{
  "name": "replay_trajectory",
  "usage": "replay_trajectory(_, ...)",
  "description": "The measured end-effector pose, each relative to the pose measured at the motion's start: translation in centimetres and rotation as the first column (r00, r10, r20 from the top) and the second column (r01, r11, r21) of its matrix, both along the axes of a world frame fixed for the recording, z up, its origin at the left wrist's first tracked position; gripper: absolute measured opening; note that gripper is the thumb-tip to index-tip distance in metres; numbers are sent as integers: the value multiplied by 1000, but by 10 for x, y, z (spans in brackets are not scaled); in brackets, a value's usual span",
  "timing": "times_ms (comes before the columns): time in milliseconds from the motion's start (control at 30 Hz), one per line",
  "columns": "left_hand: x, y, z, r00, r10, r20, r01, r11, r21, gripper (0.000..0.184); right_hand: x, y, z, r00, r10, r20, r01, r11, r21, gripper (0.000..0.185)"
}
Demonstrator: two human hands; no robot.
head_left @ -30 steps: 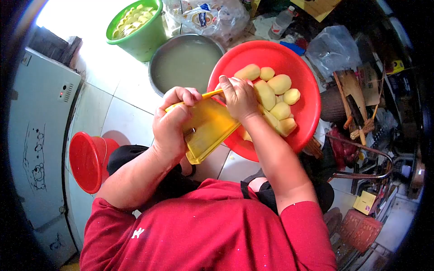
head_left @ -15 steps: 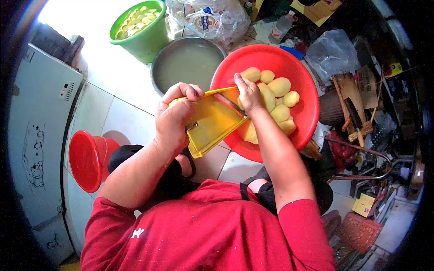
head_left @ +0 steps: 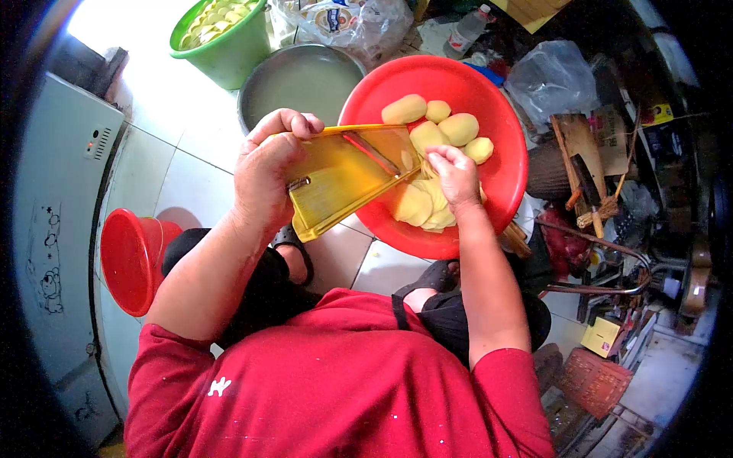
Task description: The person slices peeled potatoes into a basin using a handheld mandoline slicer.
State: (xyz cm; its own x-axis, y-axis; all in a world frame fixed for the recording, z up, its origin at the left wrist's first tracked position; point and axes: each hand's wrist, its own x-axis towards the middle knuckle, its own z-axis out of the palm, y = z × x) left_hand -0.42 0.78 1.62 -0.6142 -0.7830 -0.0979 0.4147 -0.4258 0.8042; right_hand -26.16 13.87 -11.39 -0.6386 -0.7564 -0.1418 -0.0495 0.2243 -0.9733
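My left hand (head_left: 267, 164) is closed around the left end of a yellow slicer (head_left: 336, 187), thumb and fingers wrapped over its edge. The slicer slants across in front of me, its right end reaching over the left part of a red basin (head_left: 505, 153), and its blade (head_left: 372, 153) crosses it at an angle toward that end. My right hand (head_left: 458, 182) is just beside the slicer's right end, above the basin, fingers bent in close to the thumb; I cannot tell whether anything is pinched between them. Below that hand, on the near side of the basin, potato slices (head_left: 414, 204) lie overlapping in a loose heap. Whole peeled potatoes (head_left: 459, 130) sit together beyond them, toward the far side. Just left of the red basin stands a grey basin (head_left: 301, 88) of cloudy liquid, and farther off to the left a green bucket (head_left: 237, 59) is filled with pale yellow pieces (head_left: 219, 21). A smaller red bucket (head_left: 126, 263) is on the floor tiles (head_left: 195, 183) to my left, near my knee.
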Motion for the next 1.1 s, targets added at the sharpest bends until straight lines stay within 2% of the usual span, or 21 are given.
replay_trajectory(100, 0, 1, 3, 1000, 5, -4, -5, 1000, -5, 13, -17, 7, -2, 971, -104, -217, 131, 985, 115, 24)
replay_trajectory(133, -1, 1, 4, 1000, 10, 6, -10, 1000, -2, 13, -20, 7, -1, 970, -100, -222, 128, 985, 117, 24)
replay_trajectory(200, -2, 1, 5, 1000, 6, -9, -5, 1000, 9, 13, -21, 3, 5, 835, 42, -549, 128, 955, 267, 38)
replay_trajectory(233, -2, 1, 5, 1000, -2, -20, 2, 1000, 18, 13, -18, 0, 9, 833, 46, -551, 125, 955, 268, 38)
replay_trajectory(300, -2, 2, 7, 1000, 1, -20, -1, 999, 34, 13, -10, -9, 18, 634, 257, -729, 169, 874, 456, 53)
replay_trajectory(333, -2, 2, 8, 1000, 0, -19, 0, 999, 50, 14, -14, -15, 11, 639, 321, -699, 160, 833, 529, 61)
replay_trajectory(433, -1, 2, 6, 999, -19, -50, 21, 999, 39, 13, -11, -28, 11, 579, 360, -732, 228, 790, 569, 68)
replay_trajectory(533, -2, 2, 3, 999, 2, -36, -1, 1000, 29, 13, -5, -34, 19, 586, 365, -723, 232, 780, 582, 72)
replay_trajectory(667, -3, 3, 2, 1000, -8, -28, 8, 1000, 14, 15, -2, -37, 23, 597, 349, -722, 258, 769, 585, 72)
replay_trajectory(767, -1, 1, 0, 1000, -16, -1, 16, 1000, -25, 15, -3, -37, 13, 550, 308, -776, 263, 819, 510, 69)
replay_trajectory(833, 0, 0, 1, 1000, 3, 7, -3, 1000, -12, 14, -1, -36, 13, 566, 228, -793, 262, 862, 435, 65)
replay_trajectory(967, 1, 0, 4, 999, 13, 44, -14, 1000, 11, 14, -4, -35, 8, 570, 195, -798, 256, 881, 398, 67)
replay_trajectory(1100, -1, -1, 4, 1000, 24, 16, -24, 999, 26, 11, -10, -37, 18, 618, 234, -751, 252, 846, 470, 68)
